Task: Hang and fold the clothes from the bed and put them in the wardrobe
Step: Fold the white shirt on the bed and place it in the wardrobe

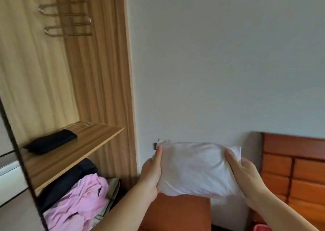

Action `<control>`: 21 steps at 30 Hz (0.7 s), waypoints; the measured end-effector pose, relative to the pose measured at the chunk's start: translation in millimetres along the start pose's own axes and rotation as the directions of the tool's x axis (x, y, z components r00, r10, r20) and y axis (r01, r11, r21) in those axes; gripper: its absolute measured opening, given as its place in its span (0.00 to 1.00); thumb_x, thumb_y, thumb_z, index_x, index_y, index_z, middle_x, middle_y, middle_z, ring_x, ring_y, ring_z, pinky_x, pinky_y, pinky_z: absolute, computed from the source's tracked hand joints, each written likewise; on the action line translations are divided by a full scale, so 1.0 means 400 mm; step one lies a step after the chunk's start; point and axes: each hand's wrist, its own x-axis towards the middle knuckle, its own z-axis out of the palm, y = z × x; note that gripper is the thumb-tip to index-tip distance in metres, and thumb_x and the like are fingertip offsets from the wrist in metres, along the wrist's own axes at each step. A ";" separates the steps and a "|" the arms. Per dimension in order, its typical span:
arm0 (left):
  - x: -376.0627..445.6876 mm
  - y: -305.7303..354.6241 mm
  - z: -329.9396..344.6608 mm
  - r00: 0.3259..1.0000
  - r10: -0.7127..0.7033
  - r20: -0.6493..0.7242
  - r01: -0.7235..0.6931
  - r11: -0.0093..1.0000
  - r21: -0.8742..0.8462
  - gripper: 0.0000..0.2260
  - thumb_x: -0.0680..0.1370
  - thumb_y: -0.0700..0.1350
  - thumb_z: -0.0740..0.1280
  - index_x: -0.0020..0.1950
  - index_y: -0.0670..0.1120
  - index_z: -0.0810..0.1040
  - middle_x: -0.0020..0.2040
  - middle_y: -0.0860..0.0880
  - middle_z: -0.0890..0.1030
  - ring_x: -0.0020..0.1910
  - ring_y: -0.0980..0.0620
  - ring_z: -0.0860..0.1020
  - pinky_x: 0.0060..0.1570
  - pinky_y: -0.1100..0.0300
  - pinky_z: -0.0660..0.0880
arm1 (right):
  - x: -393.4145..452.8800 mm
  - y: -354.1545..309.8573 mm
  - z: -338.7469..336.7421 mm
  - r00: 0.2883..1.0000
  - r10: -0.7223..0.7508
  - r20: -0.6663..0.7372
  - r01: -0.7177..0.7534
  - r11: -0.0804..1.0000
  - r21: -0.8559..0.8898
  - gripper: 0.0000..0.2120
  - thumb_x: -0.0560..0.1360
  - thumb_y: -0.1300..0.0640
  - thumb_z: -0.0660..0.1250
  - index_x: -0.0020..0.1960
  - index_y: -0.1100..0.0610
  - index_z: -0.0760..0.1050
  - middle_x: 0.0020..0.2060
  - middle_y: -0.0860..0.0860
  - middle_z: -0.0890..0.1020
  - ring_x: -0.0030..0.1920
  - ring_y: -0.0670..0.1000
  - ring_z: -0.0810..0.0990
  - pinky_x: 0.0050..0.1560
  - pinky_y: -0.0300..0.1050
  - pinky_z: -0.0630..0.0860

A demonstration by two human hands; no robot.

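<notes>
A folded white garment (pixel 197 169) is held up in the air between a person's two hands, in front of a pale wall (pixel 219 63) and just to the right of an open wooden wardrobe (pixel 112 72). The left hand (pixel 151 174) grips the garment's left edge, thumb lying along the front and the other fingers hidden behind the cloth. The right hand (pixel 246 178) grips the right edge, thumb on top and the fingers curled behind. On the wardrobe shelf (pixel 88 142) lies a folded dark garment (pixel 51 141). Below the shelf sits a crumpled pink garment (pixel 79 200) against dark clothing (pixel 70 176). A reddish wooden headboard (pixel 295 164) stands at right.
</notes>
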 end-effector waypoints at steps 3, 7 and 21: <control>0.105 0.009 -0.112 0.994 0.009 -0.106 -0.008 1.000 0.010 0.22 0.71 0.72 0.63 0.51 0.57 0.78 0.49 0.52 0.81 0.49 0.49 0.80 0.41 0.56 0.76 | 0.090 0.027 0.151 0.998 0.014 0.065 -0.013 1.000 -0.011 0.22 0.77 0.42 0.62 0.43 0.60 0.81 0.34 0.54 0.86 0.36 0.52 0.85 0.36 0.45 0.79; 0.247 0.021 -0.202 0.964 0.030 -0.263 -0.005 0.996 0.092 0.29 0.75 0.68 0.61 0.64 0.49 0.76 0.54 0.49 0.79 0.55 0.46 0.78 0.55 0.53 0.76 | 0.213 0.063 0.296 0.988 0.056 0.144 -0.054 0.998 -0.014 0.20 0.77 0.43 0.63 0.44 0.60 0.81 0.34 0.57 0.85 0.38 0.56 0.84 0.37 0.47 0.78; 0.498 0.173 -0.460 0.727 0.014 -0.686 -0.040 0.999 -0.023 0.17 0.78 0.63 0.60 0.52 0.51 0.78 0.48 0.51 0.81 0.47 0.50 0.80 0.44 0.58 0.76 | 0.636 0.030 0.873 0.696 0.178 0.696 -0.192 0.980 -0.058 0.21 0.78 0.45 0.64 0.51 0.65 0.79 0.41 0.58 0.84 0.44 0.58 0.81 0.47 0.52 0.75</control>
